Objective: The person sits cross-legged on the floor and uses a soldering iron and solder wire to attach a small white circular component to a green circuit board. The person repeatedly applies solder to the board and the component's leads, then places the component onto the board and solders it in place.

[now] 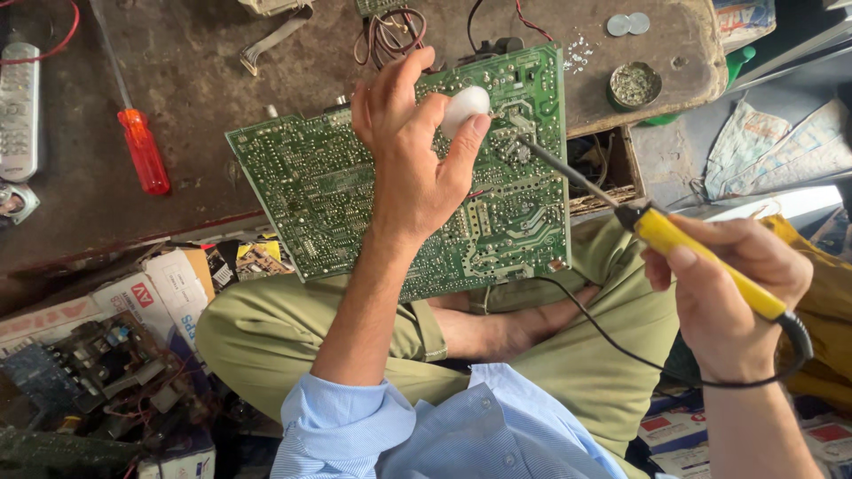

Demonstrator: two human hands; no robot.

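Left hand [410, 155]: closed around a small white lump [465, 108], pinched between thumb and fingers, held over the upper middle of the circuit board [355, 195].
Right hand [728, 284]: gripping the yellow handle of a soldering iron [701, 257], cord trailing down across the lap.
Iron tip: touching, or just short of, the board near its upper right part, just beside the white lump; contact cannot be told for sure.
Board: green, solder side up, tilted, its top edge leaning on the bench [195, 98], its lower edge over the person's knees.
Progress: judged as mid-work; many joints on the board look finished, and which are left is not clear.
Bench: red-handled screwdriver [142, 151] well to the left, remote control [18, 111] at the far left edge, small round tin [635, 84] and two coins [628, 24] to the right.
Floor: boxes and loose electronics parts around the crossed legs.
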